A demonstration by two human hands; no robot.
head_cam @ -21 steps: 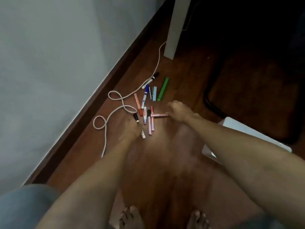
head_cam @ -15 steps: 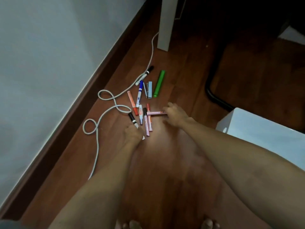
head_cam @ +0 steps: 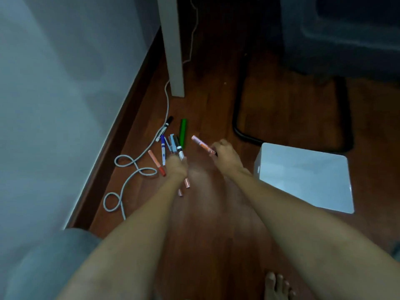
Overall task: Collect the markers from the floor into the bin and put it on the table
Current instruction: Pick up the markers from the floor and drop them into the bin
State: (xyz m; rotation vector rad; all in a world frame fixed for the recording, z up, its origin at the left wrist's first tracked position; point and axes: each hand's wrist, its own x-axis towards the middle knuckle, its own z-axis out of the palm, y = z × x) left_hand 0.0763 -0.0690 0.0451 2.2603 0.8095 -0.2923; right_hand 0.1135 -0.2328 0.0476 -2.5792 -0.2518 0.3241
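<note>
My right hand [head_cam: 225, 156] grips a pink marker [head_cam: 201, 144] that points up and to the left, lifted off the wooden floor. My left hand [head_cam: 176, 166] is closed around a bundle of markers: a black-capped one [head_cam: 179, 148] sticks out above the fist and two pink ends [head_cam: 186, 183] poke out below. On the floor lie a green marker [head_cam: 183, 132], a blue marker [head_cam: 163, 149], an orange marker [head_cam: 156, 162], a black-capped white marker [head_cam: 165, 127] and small light-blue ones [head_cam: 171, 142]. The white bin [head_cam: 303, 176] stands right of my right hand.
A grey cable [head_cam: 132, 167] loops along the dark skirting board left of the markers. A white table leg [head_cam: 173, 46] stands behind them. A black chair base [head_cam: 240, 131] curves behind the bin. My bare foot [head_cam: 278, 285] shows at the bottom edge.
My right hand has lifted the pink marker off the floor and swung it toward the bin side. My left hand has closed on several markers and raised them. The view has shifted.
</note>
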